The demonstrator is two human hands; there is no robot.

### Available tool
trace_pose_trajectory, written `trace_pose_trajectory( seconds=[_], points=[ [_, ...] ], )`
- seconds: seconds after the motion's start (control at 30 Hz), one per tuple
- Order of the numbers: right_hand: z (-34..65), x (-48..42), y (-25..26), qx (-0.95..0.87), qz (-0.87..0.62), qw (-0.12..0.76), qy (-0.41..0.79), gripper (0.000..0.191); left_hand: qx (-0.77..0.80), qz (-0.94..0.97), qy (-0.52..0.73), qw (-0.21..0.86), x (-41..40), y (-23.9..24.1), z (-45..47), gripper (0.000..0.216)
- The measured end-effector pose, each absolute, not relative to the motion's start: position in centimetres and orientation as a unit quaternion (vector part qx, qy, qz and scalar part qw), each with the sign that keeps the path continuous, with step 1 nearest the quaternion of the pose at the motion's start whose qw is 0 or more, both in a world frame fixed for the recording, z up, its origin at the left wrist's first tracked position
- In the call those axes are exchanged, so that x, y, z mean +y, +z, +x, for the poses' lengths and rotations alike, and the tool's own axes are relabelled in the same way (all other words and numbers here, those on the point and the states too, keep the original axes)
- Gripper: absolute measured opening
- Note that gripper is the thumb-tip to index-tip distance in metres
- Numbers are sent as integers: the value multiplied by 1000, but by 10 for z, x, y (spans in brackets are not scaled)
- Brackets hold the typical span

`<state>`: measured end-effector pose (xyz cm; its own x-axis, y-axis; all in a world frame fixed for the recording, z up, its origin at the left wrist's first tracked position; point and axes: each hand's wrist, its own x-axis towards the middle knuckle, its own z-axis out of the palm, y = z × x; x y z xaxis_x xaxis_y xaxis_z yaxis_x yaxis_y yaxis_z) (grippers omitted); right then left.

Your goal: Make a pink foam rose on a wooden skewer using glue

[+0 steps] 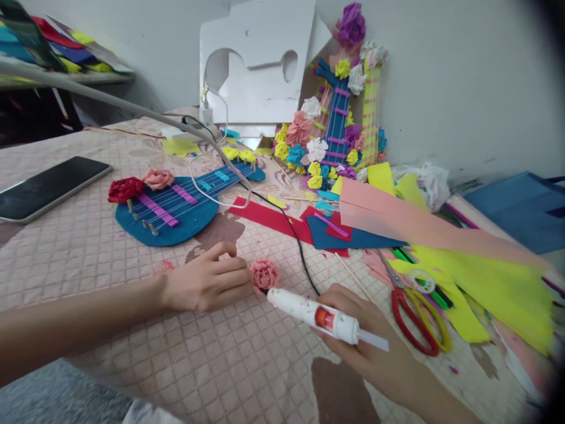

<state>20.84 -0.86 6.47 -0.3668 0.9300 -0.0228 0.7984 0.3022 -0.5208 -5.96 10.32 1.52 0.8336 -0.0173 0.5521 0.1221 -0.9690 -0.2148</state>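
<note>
My right hand (pixel 348 321) is wrapped round a white hot glue gun (pixel 300 307), a glue stick poking out of its back end. The gun's dark nozzle touches or nearly touches the lower edge of a pink fabric flower (pixel 265 274). Beside that flower, my left hand (pixel 216 278) has its fingers curled in, seemingly holding the flower's left side; the fingertips are hidden. Behind the hands lies a blue felt guitar (pixel 189 203) with purple and light-blue strips, strings and small pegs. A red flower (pixel 126 190), a pink flower and yellow flowers sit on it.
Red-and-yellow scissors (pixel 415 318) lie right among yellow felt pieces (pixel 498 288). A phone (pixel 53 185) lies at the left. A white cable (pixel 132 106) crosses the view, and a black cord (pixel 300 247) trails to the gun. Flower-covered instruments (pixel 338 129) lean on the wall.
</note>
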Motion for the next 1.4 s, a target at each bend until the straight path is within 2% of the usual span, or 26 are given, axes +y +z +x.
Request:
trace_pose_trajectory(
  seconds=[0.7,1.4],
  points=[
    [204,-4,57,-828,-524,124,157,9,-26,-950,-289,115,103,14,-59,16],
    [208,-6,53,-833,-522,124,136,11,-41,-950,-292,103,104,14,-58,24]
  ],
)
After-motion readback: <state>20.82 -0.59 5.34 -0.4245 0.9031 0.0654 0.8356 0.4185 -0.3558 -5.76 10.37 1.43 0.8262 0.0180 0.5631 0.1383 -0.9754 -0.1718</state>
